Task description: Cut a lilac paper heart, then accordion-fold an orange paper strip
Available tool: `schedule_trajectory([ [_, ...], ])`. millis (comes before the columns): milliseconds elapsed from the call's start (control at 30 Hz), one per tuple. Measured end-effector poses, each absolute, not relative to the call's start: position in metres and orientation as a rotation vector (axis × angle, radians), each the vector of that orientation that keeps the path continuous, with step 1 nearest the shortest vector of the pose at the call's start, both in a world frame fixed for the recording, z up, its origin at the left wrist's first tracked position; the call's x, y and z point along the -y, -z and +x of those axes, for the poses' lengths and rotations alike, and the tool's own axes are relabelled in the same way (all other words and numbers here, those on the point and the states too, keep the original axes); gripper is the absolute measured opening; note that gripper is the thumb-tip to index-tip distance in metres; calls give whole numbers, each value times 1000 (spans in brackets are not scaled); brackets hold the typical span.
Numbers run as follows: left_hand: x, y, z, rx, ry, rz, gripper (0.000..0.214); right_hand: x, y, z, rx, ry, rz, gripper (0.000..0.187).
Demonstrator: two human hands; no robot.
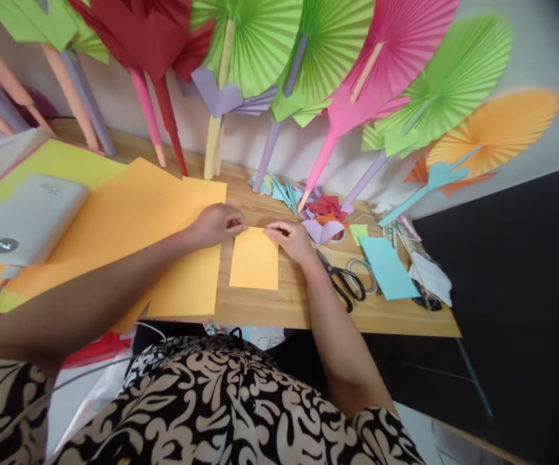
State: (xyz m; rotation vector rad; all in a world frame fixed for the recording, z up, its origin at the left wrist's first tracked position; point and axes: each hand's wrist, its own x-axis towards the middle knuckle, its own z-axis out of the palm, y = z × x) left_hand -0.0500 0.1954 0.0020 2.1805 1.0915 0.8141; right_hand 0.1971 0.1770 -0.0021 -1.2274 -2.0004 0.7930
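Observation:
A small rectangle of yellow-orange paper (254, 263) lies on the wooden table in front of me. At its top left corner, my left hand (217, 225) pinches the edge between thumb and fingers. My right hand (293, 240) grips the same top edge near the right corner, fingers closed on it. Larger orange sheets (182, 258) spread out to the left, beneath my left forearm. Just right of my right wrist lie black-handled scissors (346, 284), next to a roll of tape (364, 276).
Folded paper fans on rolled-paper handles, such as a pink fan (400, 39), lean along the wall. A white power bank (30, 216) with a cable rests on the left sheets. Paper scraps (325, 210) and a light-blue sheet (388, 268) lie to the right, near the table's edge.

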Motion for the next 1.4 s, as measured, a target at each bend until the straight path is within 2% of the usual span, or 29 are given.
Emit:
schedule_trajectory([
  [400,-204,8,-52,-1047,-911,2327,21,-181,3,189,2187,-500,-1212,18],
  [533,-200,-6,-52,-1019,-1008,2485,22,-180,-21,185,2273,-387,-1226,12],
  [600,-193,-19,-52,-992,-1167,2673,25,-174,-45,184,2309,-191,-1244,15],
  [733,-174,-42,-53,-927,-1632,2891,19,-143,-88,183,2276,533,-1186,22],
  [800,-166,-46,-51,-845,-1682,2953,14,-123,-89,185,2224,661,-1178,21],
  [867,-161,-43,-46,-696,-1504,3055,20,-104,-72,190,2220,604,-1230,19],
  [967,-157,-28,-34,-465,-1031,3099,30,-81,-30,197,2315,261,-1404,18],
  [1100,-157,-6,-25,-432,-641,2926,25,-67,7,200,2295,118,-1474,18],
  [1200,-164,-2,-29,-467,-628,2792,26,-67,11,201,2264,52,-1489,19],
  [1400,-185,-15,-47,-701,-955,2377,35,-71,14,206,2237,-16,-1465,20],
])
